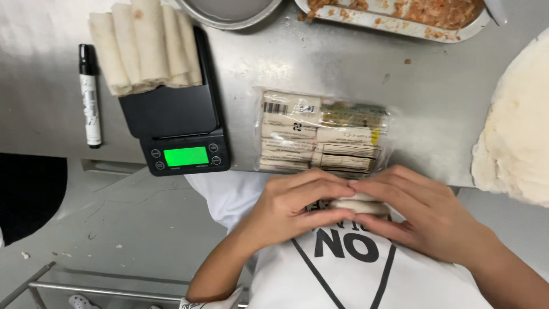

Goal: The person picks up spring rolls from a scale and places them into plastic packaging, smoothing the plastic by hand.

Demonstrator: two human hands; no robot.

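Stainless steel bench [320, 63] runs across the top of your view, and its near edge cuts just behind your hands. Your left hand [294, 206] and right hand [423, 214] meet past that edge, above your white shirt, with bare floor to your left. Both wrists angle inward, and your fingertips [343, 187] press together over a pale wrapped roll [360, 205]; fingers above and thumbs below pinch it from both ends.

Just beyond your knuckles, a clear bag of wrapped rolls [320, 134] lies at the bench's near edge. To its left, a black scale [180, 123] with a green display overhangs the same edge and carries a stack of rolled wrappers [146, 46] on its far part. A marker [90, 94] lies further left. At the right edge, a pile of flat wrappers [517, 126] crowds the bench. Along the far edge sit a metal bowl [229, 14] and a tray of filling [394, 17]. Open steel remains between bag and tray.
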